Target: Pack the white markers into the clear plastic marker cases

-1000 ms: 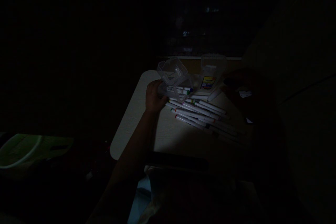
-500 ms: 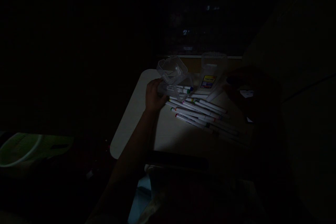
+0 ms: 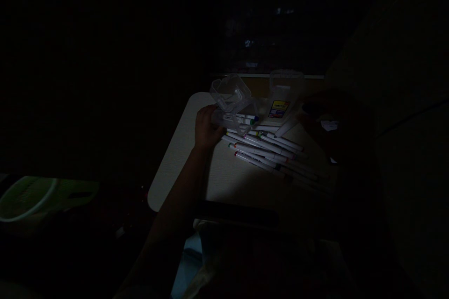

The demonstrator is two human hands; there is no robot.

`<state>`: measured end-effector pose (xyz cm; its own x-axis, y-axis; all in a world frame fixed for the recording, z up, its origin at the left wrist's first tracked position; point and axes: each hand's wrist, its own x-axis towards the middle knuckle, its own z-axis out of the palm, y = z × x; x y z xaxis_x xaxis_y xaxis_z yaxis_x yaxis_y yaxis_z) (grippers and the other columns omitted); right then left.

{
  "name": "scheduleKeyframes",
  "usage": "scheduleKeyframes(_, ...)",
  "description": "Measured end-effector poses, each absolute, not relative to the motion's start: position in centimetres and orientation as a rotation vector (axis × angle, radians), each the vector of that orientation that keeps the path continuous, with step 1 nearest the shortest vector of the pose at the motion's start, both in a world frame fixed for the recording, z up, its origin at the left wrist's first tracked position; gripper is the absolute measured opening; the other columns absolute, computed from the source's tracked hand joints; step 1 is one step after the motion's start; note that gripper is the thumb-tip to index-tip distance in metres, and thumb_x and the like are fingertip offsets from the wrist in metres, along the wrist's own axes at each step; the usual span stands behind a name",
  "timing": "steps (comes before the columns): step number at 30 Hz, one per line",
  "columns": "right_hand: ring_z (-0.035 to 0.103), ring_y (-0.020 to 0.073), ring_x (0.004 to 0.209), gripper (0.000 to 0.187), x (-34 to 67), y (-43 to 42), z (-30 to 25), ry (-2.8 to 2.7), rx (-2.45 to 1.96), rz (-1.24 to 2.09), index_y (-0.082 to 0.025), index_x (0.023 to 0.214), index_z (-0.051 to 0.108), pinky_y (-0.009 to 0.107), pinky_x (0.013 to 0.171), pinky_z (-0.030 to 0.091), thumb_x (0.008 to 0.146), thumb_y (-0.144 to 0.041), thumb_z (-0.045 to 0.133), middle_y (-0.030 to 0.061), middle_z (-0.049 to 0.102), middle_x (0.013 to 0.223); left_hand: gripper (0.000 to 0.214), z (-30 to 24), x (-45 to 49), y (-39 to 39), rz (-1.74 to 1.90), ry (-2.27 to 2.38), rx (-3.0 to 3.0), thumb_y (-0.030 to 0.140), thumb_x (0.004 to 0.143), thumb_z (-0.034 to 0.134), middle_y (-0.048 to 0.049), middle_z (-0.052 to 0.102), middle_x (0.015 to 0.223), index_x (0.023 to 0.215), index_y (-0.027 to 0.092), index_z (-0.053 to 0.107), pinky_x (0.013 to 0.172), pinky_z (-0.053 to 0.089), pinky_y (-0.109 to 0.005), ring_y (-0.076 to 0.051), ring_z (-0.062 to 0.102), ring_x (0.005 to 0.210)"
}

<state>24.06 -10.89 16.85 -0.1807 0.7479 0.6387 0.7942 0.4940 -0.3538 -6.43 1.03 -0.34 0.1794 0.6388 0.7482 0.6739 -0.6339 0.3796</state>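
Observation:
The scene is very dark. My left hand (image 3: 206, 128) is closed around the end of a clear plastic case (image 3: 218, 118), which lies on its side. Inside the case are markers with blue and green ends (image 3: 247, 119). In deep shadow at the right, my right hand (image 3: 317, 114) grips a white marker (image 3: 286, 126), its end pointing down and left over the pile; the fingers are barely visible. Several white markers (image 3: 263, 149) with coloured ends lie loosely between the hands.
A clear plastic container (image 3: 286, 86) with a yellow-and-blue label (image 3: 278, 109) is at the table's back. The case's open clear top (image 3: 230, 91) rises behind my left hand. The pale table (image 3: 175, 163) has a rounded left corner. A green item with a white rim (image 3: 52, 196) is at lower left.
The marker in my right hand has shifted slightly down and left. My left hand and the loose markers look nearly unchanged.

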Motion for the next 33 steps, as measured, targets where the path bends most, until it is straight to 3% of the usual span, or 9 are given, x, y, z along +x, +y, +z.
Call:
scheduleKeyframes(15,0.066,0.0186,0.078,0.015,23.90,-10.84,16.63,-1.880,-1.160,-0.118,-0.025,0.096,0.066,0.035,0.073,0.054,0.084,-0.032,0.064,0.0021,0.067,0.084,0.078,-0.33,-6.41,1.01,-1.403,-1.396,-2.354,0.076,0.075,0.050,-0.0132,0.058,0.126,0.130,0.021,0.047,0.102,0.043,-0.049,-0.031,0.053,0.119)
scheduleKeyframes(33,0.066,0.0170,0.074,0.015,23.91,-10.69,16.55,-1.908,-1.135,-0.143,-0.025,0.099,0.066,0.033,0.071,0.055,0.084,-0.028,0.063,0.0022,0.068,0.086,0.071,-0.32,-6.36,1.00,-1.420,-1.343,-2.362,0.069,0.078,0.053,-0.0135,0.058,0.126,0.131,0.021,0.047,0.102,0.043,-0.049,-0.031,0.053,0.119)
